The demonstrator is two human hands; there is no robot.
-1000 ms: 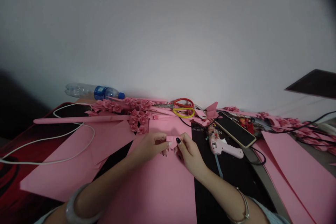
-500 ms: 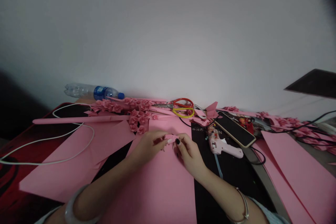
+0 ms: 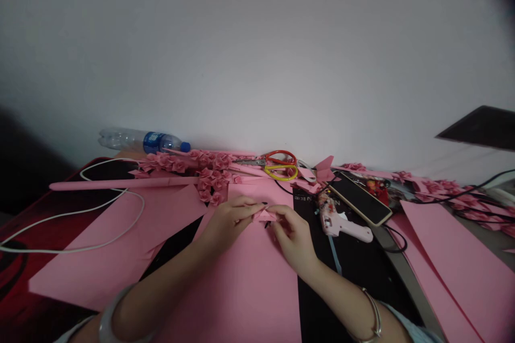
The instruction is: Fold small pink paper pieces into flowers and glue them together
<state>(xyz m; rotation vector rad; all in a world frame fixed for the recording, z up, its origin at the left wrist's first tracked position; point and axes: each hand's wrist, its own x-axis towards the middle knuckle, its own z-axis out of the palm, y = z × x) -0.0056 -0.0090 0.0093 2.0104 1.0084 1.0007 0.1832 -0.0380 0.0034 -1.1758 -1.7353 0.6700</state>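
Pink paper sheet (image 3: 241, 284) spreads under both forearms. Above it the left hand (image 3: 227, 222) and right hand (image 3: 292, 231) have drawn closer than a second ago, fingertips curled inward. Both pinch the small folded pink piece (image 3: 266, 215), now pressed flatter between them, so the fold looks tighter.

pink paper piece (image 3: 266, 215), red-and-yellow scissors (image 3: 266, 164)
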